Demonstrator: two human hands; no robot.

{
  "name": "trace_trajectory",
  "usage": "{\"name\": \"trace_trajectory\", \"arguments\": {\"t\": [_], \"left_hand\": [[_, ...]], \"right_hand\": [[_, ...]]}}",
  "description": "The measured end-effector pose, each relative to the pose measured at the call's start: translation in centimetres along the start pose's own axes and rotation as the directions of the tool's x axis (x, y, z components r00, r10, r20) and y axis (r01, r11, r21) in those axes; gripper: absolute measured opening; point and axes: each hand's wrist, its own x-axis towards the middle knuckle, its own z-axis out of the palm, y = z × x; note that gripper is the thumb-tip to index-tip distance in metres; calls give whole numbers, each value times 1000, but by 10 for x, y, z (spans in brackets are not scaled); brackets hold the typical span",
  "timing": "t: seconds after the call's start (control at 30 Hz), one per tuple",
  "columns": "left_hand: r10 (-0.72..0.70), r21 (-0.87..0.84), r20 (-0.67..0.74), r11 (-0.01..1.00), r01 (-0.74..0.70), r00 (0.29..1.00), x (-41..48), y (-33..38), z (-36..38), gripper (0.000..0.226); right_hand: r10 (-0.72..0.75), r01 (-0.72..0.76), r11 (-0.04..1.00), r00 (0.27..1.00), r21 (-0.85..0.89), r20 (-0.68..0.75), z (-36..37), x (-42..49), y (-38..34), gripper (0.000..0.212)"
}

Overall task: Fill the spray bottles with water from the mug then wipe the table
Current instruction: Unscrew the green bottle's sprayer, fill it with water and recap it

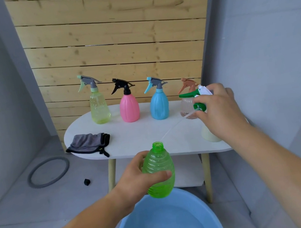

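My left hand (136, 177) grips an uncapped green ribbed bottle (159, 171) above a blue basin (181, 217). My right hand (217, 107) holds its green-and-white spray head (196, 96) over the right end of the white table (145, 136), the thin dip tube (171, 129) hanging down to the left. A pale cream mug (209, 136) stands on the table, partly hidden behind my right wrist. A grey cloth (89, 143) lies at the table's left end.
Along the table's back stand a yellow-green bottle (99, 108), a pink bottle (128, 105), a blue bottle (158, 102) and a clear one with an orange head (187, 96). A wooden slat panel rises behind. A grey ring (48, 172) and a small black object (87, 182) lie on the floor.
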Motion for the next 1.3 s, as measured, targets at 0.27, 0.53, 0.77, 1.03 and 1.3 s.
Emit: {"name": "trace_trajectory", "arguments": {"t": [0.27, 0.53, 0.77, 1.03, 1.3], "left_hand": [[-2, 27, 4, 1000, 2, 1000, 2, -2, 4, 65], [-3, 43, 6, 999, 3, 1000, 6, -2, 9, 64], [1, 64, 10, 998, -2, 1000, 10, -5, 16, 66], [10, 65, 22, 998, -11, 1000, 10, 1, 21, 62], [17, 34, 84, 999, -20, 996, 6, 3, 23, 60]], "right_hand": [[19, -18, 999, 999, 29, -35, -10, -3, 1, 29], [-8, 8, 1000, 1000, -10, 6, 6, -7, 3, 26], [-104, 82, 985, 983, 151, 149, 23, -21, -10, 40], [-242, -68, 760, 894, 646, 378, 25, -31, -17, 37], [-275, -184, 585, 871, 789, 407, 28, -37, -14, 70]]}}
